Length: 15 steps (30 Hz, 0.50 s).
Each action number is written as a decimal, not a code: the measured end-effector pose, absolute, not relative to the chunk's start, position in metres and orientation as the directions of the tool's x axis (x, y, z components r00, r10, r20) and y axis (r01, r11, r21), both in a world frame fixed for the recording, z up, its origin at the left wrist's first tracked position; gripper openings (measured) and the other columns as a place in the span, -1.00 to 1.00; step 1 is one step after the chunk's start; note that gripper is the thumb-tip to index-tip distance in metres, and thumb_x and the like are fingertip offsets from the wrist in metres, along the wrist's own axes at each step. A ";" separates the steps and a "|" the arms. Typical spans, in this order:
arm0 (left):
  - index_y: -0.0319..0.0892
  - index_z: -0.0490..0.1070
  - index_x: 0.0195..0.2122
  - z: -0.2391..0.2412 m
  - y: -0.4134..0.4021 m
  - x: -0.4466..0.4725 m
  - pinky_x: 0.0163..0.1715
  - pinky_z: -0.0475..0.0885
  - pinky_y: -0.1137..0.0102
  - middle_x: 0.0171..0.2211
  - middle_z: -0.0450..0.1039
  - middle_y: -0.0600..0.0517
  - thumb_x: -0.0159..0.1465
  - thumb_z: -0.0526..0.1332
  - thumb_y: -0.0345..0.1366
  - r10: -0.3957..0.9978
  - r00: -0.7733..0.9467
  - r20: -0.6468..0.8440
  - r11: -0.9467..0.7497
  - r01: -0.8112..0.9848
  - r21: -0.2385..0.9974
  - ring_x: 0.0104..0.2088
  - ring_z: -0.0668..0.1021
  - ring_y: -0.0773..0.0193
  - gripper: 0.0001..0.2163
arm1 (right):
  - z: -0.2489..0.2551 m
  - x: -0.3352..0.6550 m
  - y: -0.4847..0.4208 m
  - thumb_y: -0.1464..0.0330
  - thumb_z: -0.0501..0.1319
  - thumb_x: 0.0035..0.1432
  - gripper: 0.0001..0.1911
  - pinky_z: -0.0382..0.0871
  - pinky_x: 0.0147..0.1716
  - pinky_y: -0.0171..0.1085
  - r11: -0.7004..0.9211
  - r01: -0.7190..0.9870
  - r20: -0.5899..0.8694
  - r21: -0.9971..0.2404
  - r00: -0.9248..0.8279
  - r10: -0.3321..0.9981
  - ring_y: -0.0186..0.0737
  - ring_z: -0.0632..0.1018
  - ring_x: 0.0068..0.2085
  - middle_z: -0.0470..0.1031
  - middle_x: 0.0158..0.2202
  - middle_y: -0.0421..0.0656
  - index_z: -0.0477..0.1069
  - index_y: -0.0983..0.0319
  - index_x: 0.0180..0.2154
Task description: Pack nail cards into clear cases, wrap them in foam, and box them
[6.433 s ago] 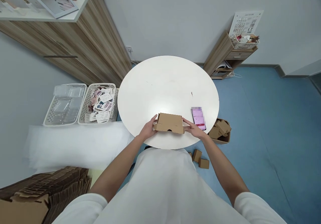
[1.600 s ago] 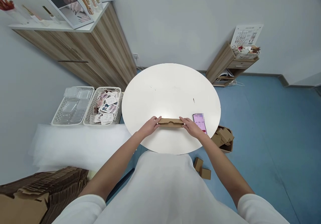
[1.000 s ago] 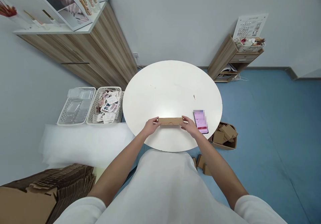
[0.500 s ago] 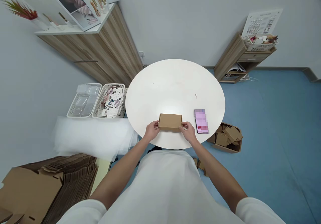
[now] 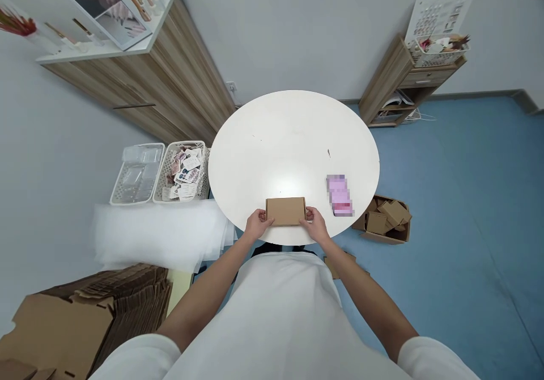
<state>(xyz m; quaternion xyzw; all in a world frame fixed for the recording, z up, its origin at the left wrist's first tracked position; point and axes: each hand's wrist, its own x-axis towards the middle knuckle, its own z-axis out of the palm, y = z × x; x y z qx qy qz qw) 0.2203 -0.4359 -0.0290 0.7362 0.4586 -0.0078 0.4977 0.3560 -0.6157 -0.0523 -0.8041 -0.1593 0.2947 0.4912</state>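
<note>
A small closed brown cardboard box (image 5: 285, 211) lies flat near the front edge of the round white table (image 5: 289, 142). My left hand (image 5: 256, 224) grips its left end with curled fingers. At the box's right end, my right hand (image 5: 315, 224) holds it the same way. A phone (image 5: 339, 194) with a pink screen lies on the table just right of the box.
Two white baskets (image 5: 160, 171), one with printed cards, stand left of the table behind a white foam sheet (image 5: 157, 233). Flat cardboard blanks (image 5: 89, 312) are stacked at lower left. An open carton of small boxes (image 5: 386, 219) sits on the blue floor at right. Wooden cabinets line the wall.
The box stood on its edge between my hands a second ago; it now lies flat, lid up, closer to the table's front edge. Both hands kept hold of its ends.
</note>
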 end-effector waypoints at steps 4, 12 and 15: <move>-0.20 0.32 -0.33 -0.034 -0.430 0.220 -0.40 0.37 0.40 -0.43 0.39 0.03 -0.06 0.29 -0.17 0.633 0.627 -0.453 -0.112 0.654 0.748 -0.46 0.44 0.35 -0.69 | -0.049 0.351 -0.618 0.28 0.20 -0.13 -0.51 0.35 -0.28 -0.23 -0.500 -0.084 -0.369 -0.862 0.780 0.505 -0.30 0.43 -0.35 0.35 -0.30 -0.17 0.24 0.23 -0.09; -0.19 0.31 -0.12 -0.041 -0.429 0.213 -0.31 0.37 0.37 -0.30 0.39 -0.02 0.06 0.20 -0.15 0.559 0.754 -0.345 -0.216 0.534 0.817 -0.34 0.45 0.29 -0.63 | -0.043 0.326 -0.619 0.29 0.13 -0.04 -0.42 0.33 -0.23 -0.22 -0.595 -0.040 -0.350 -0.803 0.839 0.416 -0.27 0.43 -0.31 0.33 -0.25 -0.15 0.15 0.20 0.07; -0.15 0.25 0.01 -0.043 -0.430 0.208 -0.26 0.36 0.35 -0.27 0.35 -0.03 0.12 0.15 -0.18 0.538 0.794 -0.284 -0.300 0.495 0.815 -0.29 0.44 0.27 -0.58 | -0.045 0.315 -0.621 0.29 0.10 0.01 -0.42 0.32 -0.20 -0.20 -0.627 -0.005 -0.318 -0.779 0.865 0.389 -0.24 0.43 -0.28 0.33 -0.25 -0.14 0.12 0.17 0.11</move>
